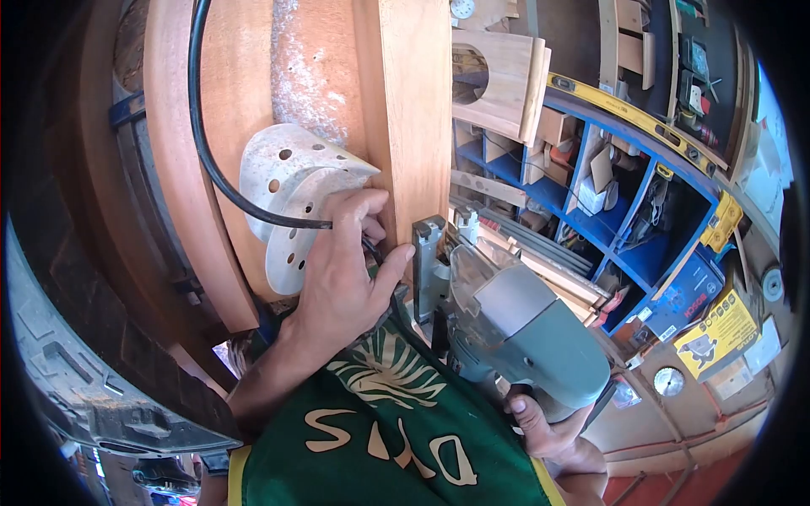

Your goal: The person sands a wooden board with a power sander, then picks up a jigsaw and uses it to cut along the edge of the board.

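Note:
My left hand [342,266] is closed around a black power cord [207,156], which passes under the knuckles and shows again between fingers and thumb. Its thumb tip lies by the edge of a long wooden board [415,110]. Beneath this hand, curled sanding discs [291,181] with punched holes rest on the wood. At the right, my right hand [544,422] grips a green jigsaw [540,337], its fingers partly hidden behind the body. The jigsaw lies tilted, with its metal base plate [429,266] close to the board's edge and the left thumb.
A blue shelf unit [548,194] with tools and wood pieces stands to the right, a yellow spirit level [629,114] along its edge. A wooden piece with a round hole [510,84] sits beyond the board. A tyre [93,363] is at the lower left.

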Available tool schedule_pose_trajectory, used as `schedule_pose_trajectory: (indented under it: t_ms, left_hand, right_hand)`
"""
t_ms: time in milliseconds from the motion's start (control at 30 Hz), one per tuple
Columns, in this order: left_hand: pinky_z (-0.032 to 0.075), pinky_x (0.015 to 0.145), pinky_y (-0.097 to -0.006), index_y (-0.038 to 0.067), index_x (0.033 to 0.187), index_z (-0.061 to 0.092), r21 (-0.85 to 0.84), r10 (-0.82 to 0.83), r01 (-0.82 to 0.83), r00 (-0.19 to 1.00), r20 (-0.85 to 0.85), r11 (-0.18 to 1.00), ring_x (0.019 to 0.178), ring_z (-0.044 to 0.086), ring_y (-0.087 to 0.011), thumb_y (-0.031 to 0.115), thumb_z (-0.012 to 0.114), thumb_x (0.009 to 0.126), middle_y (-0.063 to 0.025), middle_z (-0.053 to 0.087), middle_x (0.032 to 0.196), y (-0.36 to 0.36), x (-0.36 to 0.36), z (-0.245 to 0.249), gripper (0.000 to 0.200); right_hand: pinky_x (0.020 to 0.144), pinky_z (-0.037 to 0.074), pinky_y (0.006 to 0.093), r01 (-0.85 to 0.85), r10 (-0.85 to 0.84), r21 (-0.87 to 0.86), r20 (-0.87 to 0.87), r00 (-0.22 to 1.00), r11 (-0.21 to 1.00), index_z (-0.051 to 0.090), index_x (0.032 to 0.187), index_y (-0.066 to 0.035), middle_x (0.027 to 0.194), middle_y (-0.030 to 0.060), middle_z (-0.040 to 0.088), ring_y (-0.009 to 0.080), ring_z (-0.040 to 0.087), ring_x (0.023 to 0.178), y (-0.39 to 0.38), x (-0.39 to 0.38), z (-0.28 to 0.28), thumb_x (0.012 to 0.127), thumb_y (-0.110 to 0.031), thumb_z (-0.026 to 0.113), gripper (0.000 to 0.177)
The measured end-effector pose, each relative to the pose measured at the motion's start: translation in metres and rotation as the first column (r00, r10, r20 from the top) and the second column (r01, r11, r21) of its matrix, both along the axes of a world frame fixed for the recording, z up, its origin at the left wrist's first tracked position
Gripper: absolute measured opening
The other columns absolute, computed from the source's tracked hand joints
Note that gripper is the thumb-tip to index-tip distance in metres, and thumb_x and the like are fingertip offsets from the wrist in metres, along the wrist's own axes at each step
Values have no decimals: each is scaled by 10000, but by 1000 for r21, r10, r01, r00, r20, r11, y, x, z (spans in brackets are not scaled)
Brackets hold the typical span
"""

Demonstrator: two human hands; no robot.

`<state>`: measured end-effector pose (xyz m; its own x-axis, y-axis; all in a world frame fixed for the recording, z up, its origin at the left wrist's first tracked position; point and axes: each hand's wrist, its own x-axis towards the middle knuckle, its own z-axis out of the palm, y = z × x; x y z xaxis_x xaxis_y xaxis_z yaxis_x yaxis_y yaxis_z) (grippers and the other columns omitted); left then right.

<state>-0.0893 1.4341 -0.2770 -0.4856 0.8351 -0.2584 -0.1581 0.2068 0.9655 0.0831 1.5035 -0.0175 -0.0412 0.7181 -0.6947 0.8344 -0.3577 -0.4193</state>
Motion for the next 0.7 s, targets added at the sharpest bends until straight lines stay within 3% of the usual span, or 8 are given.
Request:
schedule_pose_trajectory:
  t_ms: [67, 167, 267, 567, 700]
  left_hand:
    - [596, 750, -339, -68, 1434, 492, 16, 41, -41, 999, -2, 999, 889, 680, -230, 36, 811, 879, -206, 607, 1175, 2, 0, 2, 648]
    - [591, 750, -341, -71, 1501, 452, 24, -28, 30, 997, -76, 999, 868, 682, -233, 22, 811, 873, -226, 573, 1261, 0, -3, -2, 730]
    - [590, 754, -342, -74, 1501, 453, 29, -12, 14, 997, -75, 999, 849, 680, -232, 16, 808, 870, -232, 562, 1292, 0, -2, -1, 730]
    - [571, 760, -342, -71, 1508, 453, 48, 7, -3, 997, -78, 999, 843, 675, -229, 25, 811, 868, -236, 552, 1324, 2, -3, -1, 740]
    - [536, 806, -376, -66, 1546, 402, 37, -22, 23, 999, -46, 999, 869, 596, -250, 2, 800, 857, -227, 516, 1293, 2, -4, 1, 799]
  right_hand:
    - [890, 553, 343, -7, 7, 15, -5, 1000, 1000, 518, 1367, 100, 1147, 157, 713, 217, 690, 1014, -1, 1, 0, 902, -183, 860, 643]
    - [891, 553, 346, -15, 15, 22, 3, 1000, 1000, 509, 1374, 102, 1159, 162, 708, 221, 689, 1020, -2, 3, 1, 900, -187, 864, 659]
    - [893, 552, 345, -12, 12, 43, -10, 1000, 999, 517, 1372, 101, 1154, 160, 713, 219, 690, 1020, -3, 2, -1, 895, -190, 871, 661]
    - [902, 547, 340, 14, -12, 58, -27, 1000, 998, 556, 1344, 94, 1145, 150, 728, 216, 696, 1018, 0, -8, -3, 886, -184, 878, 625]
    - [902, 550, 343, 18, -17, 44, -14, 1000, 999, 554, 1344, 91, 1153, 154, 727, 219, 700, 1023, 0, -9, -2, 893, -170, 869, 609]
